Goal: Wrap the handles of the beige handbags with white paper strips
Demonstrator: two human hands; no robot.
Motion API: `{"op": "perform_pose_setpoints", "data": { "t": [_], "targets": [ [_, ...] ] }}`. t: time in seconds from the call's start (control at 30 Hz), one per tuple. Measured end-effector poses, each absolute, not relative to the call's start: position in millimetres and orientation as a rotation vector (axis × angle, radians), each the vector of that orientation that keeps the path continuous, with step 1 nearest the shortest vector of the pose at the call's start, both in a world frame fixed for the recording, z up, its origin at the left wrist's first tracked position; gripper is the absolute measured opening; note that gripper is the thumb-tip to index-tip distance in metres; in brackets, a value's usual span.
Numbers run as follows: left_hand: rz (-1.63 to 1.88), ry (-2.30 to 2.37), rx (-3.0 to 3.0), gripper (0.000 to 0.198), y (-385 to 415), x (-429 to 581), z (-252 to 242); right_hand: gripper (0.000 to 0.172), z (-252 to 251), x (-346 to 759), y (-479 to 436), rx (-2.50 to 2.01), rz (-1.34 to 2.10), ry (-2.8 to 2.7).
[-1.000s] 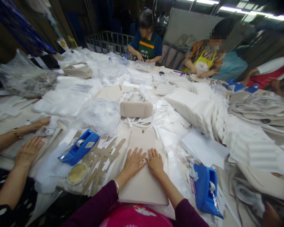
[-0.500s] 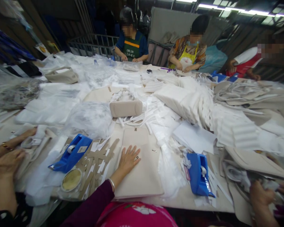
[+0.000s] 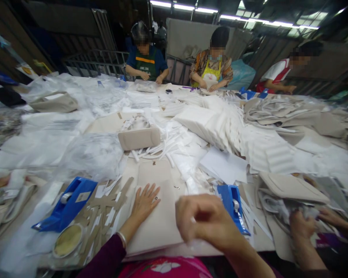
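Observation:
My left hand [image 3: 145, 204] lies flat with fingers spread on a beige leather-like bag [image 3: 155, 233], which rests flat at the table's front edge. A small metal fitting shows by its fingertips, and a zip pull lies to the right on the bag. Above the bag's right side hovers my right hand [image 3: 204, 220], fingers curled and slightly blurred. A tiny pale spot shows at those fingers, but what they hold is unclear. Just beyond this hand stands a blue tape dispenser [image 3: 224, 193], partly hidden by it.
Another blue tape dispenser [image 3: 65, 206] and a round yellowish roll [image 3: 67, 240] lie left, beside card strips [image 3: 103, 210]. A finished-looking beige handbag [image 3: 139, 139] sits ahead, near foam stacks [image 3: 211, 125]. A co-worker's hands [image 3: 303, 227] work at right; several people stand opposite.
My right hand has come into view from below, over the bag's right side. My left hand stays flat on the bag. The view has turned somewhat to the right.

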State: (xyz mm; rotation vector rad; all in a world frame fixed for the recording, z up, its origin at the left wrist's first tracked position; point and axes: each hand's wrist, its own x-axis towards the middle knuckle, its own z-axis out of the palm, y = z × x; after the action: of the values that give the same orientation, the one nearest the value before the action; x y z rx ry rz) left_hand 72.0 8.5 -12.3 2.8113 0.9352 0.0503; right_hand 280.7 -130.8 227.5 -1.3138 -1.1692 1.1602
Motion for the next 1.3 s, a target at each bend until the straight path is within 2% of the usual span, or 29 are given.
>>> {"op": "perform_pose_setpoints", "data": {
  "t": [0.1,0.13,0.2,0.27,0.33,0.4,0.5,0.57,0.97,1.3],
  "targets": [
    [0.063,0.925,2.834,0.048,11,72,-19,0.016,154,298,-107,-1.734,1.049,-1.098],
    [0.071,0.917,2.838,0.049,12,72,-21,0.018,126,315,-106,-1.986,0.95,-1.042],
    [0.082,0.903,2.842,0.05,14,72,-26,0.021,76,358,-113,-2.203,0.821,-0.942],
    [0.085,0.901,2.845,0.05,15,72,-28,0.028,42,402,-124,-2.387,0.674,-0.835],
    [0.083,0.91,2.849,0.05,16,73,-28,0.026,24,439,-132,-2.536,0.519,-0.755],
    [0.083,0.914,2.851,0.05,16,74,-26,0.022,15,464,-133,-2.648,0.375,-0.73],
    [0.081,0.905,2.852,0.051,16,75,-23,0.038,5,484,-124,-2.77,0.23,-0.79],
    [0.078,0.907,2.854,0.051,16,75,-21,0.04,-4,489,-115,-2.835,0.184,-0.852],
    [0.013,0.972,2.858,0.048,17,76,-22,0.029,-21,514,-111,-3.044,0.224,-1.092],
    [0.027,0.97,2.863,0.046,15,77,-17,0.023,-15,538,-115,-3.003,0.303,-0.855]
  ]
}}
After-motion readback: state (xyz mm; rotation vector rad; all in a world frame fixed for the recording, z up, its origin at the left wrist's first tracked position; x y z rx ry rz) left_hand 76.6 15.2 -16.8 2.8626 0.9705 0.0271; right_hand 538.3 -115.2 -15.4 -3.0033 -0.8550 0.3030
